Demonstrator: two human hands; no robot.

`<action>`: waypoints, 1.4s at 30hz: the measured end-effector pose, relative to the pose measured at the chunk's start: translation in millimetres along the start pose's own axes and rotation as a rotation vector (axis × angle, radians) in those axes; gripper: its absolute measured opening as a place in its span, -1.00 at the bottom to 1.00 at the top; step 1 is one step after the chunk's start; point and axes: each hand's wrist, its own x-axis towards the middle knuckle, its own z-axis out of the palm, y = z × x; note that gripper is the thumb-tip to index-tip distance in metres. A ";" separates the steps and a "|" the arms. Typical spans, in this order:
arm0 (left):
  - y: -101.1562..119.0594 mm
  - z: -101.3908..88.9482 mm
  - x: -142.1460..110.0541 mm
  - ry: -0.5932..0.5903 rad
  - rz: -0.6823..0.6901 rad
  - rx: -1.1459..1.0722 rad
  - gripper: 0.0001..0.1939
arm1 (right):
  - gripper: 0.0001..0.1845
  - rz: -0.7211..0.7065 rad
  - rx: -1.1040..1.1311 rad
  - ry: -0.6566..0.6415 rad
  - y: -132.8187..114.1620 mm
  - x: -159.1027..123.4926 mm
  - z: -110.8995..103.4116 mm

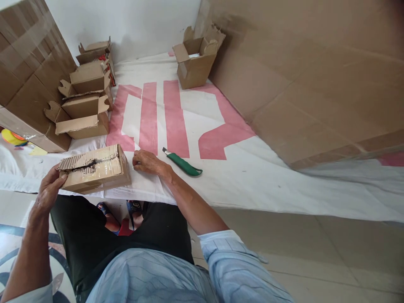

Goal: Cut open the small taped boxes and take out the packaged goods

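My left hand [49, 189] grips the left end of a small taped cardboard box [96, 168] with a torn top seam, holding it at the near edge of a white sheet [252, 176] with pink markings. My right hand [148, 162] rests knuckles up on the sheet just right of the box, fingers curled, with nothing visible in them. A green-handled utility knife [183, 163] lies on the sheet a short way to the right of that hand, blade pointing away to the left.
Several opened small cardboard boxes [83, 105] are piled at the left, and one more open box [195, 61] stands at the back. Large flat cardboard sheets [315, 84] lean on the right, a big taped carton [28, 75] on the left. Tiled floor lies below.
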 end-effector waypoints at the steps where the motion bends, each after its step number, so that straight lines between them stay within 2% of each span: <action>1: 0.5 0.3 0.0 0.000 -0.001 -0.001 -0.24 | -0.86 0.004 -0.001 0.001 -0.3 0.2 -0.2; 7: 4.6 3.0 -1.0 0.022 -0.015 -0.009 -0.26 | -0.71 -0.019 0.042 0.084 3.1 1.2 0.4; 11: 6.2 3.4 -2.6 0.024 -0.022 0.012 -0.26 | -0.89 -0.037 0.068 0.054 7.6 -0.9 -0.5; 14: 6.5 2.8 -3.8 0.026 -0.021 0.013 -0.28 | -0.84 -0.034 0.062 0.019 9.3 -2.6 -1.0; 23: 8.3 3.1 -3.9 0.030 -0.007 0.050 -0.28 | -0.91 -0.013 0.041 -0.006 3.4 -2.0 -1.5; 28: 8.4 2.8 -4.9 0.027 0.020 0.040 -0.34 | -0.89 0.024 0.185 0.037 3.4 -3.2 -1.5; 31: 8.5 -0.9 -6.3 0.085 0.138 0.081 -0.53 | -0.90 0.006 0.423 0.118 5.7 -1.6 0.4; 33: 12.1 -3.7 -7.0 0.193 0.250 0.168 -0.63 | -0.92 -0.041 0.636 0.192 6.1 0.5 0.9; 35: 21.8 -3.0 -7.9 0.325 0.368 0.290 -0.68 | -0.80 -0.091 0.846 0.240 4.9 2.5 -0.2; 37: 38.2 5.0 -9.3 0.409 0.507 0.423 -0.74 | -0.66 -0.122 1.005 0.258 2.7 3.4 -2.2; 39: 58.9 22.6 -10.2 0.371 0.652 0.514 -0.82 | -0.59 -0.135 1.112 0.266 0.5 3.2 -3.7; 42: 86.8 63.5 -6.5 0.136 0.765 0.516 -0.84 | -0.57 -0.148 1.217 0.287 -1.3 1.8 -3.2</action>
